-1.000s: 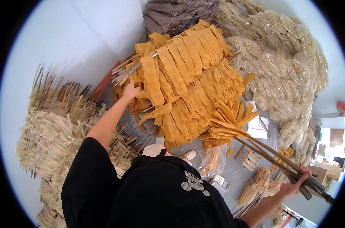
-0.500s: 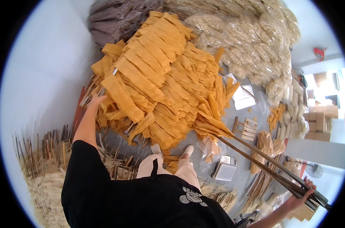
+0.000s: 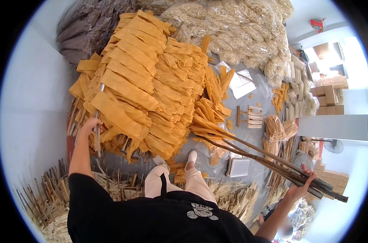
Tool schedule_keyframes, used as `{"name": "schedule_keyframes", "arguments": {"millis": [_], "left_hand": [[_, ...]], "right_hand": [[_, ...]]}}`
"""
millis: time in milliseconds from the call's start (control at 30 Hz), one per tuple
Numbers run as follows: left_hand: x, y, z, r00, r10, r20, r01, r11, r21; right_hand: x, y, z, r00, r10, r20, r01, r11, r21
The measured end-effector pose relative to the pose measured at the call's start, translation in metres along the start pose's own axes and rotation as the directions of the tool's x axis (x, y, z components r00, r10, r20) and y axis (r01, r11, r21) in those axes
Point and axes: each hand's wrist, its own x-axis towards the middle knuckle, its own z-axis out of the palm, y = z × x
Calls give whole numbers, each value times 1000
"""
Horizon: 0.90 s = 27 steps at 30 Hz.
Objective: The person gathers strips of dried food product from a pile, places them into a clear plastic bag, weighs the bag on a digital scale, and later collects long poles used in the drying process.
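Note:
A big heap of ochre-yellow sheets (image 3: 127, 77), soft and folded like tofu skin, rises in front of me, with several sticks poking from its left and near edges. My left hand (image 3: 91, 124) is closed around a silvery metal rod (image 3: 98, 139) at the heap's left side; the rod's upper part runs under a yellow sheet. Out to the right, my right hand (image 3: 303, 183) grips a bundle of long dark poles (image 3: 269, 162) near their outer ends. Their far ends reach to yellow strips (image 3: 208, 115) at the heap's right edge.
Pale plastic-wrapped bundles (image 3: 228, 32) are stacked behind, beside a brown-purple pile (image 3: 86, 34). A small wooden stool (image 3: 254, 117), a white sheet (image 3: 241, 84) and a flat scale-like device (image 3: 238, 167) lie on the floor. Upright sticks (image 3: 46, 190) crowd the near left. A fan (image 3: 333, 146) stands right.
My left hand has closed on the metal rod, more of which now shows below the heap. The view has shifted, and the right hand's poles have come a little closer in.

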Motion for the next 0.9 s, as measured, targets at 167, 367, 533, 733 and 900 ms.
{"name": "schedule_keyframes", "arguments": {"millis": [167, 367, 533, 733, 900], "left_hand": [[-5, 19, 38, 995, 56, 79, -33, 965, -262], [-21, 46, 109, 888, 130, -440, -110, 991, 71], [-16, -8, 84, 842, 297, -450, -183, 942, 280], [-127, -16, 127, 920, 194, -341, -151, 977, 148], [-173, -27, 165, 931, 236, -278, -212, 971, 111]], "right_hand": [[6, 5, 4, 1000, 14, -1, -14, 1000, 5], [-2, 8, 9, 995, 2, 104, -2, 1000, -4], [7, 12, 15, 997, -33, 74, 32, 999, 13], [25, 21, 1, 991, -21, 131, 15, 999, 46], [43, 22, -23, 987, -20, 161, 4, 995, 96]]}}
